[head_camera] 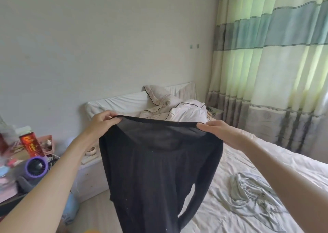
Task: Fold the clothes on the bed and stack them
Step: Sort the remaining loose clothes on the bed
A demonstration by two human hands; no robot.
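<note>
While both hands hold it up, the black garment hangs mid-air at centre frame, over the edge of the bed. Left hand, at 10 o'clock, pinches one end of its top band; right hand, at 2 o'clock, pinches the other, fingers curled on cloth. Step, judged: spreading before the first fold. Next calls for laying it flat on the sheet. Fabric thin, limp, slightly sheer near the band. Grey-green garment lies crumpled at 4 o'clock, unfolded. Sheet white, wrinkled.
</note>
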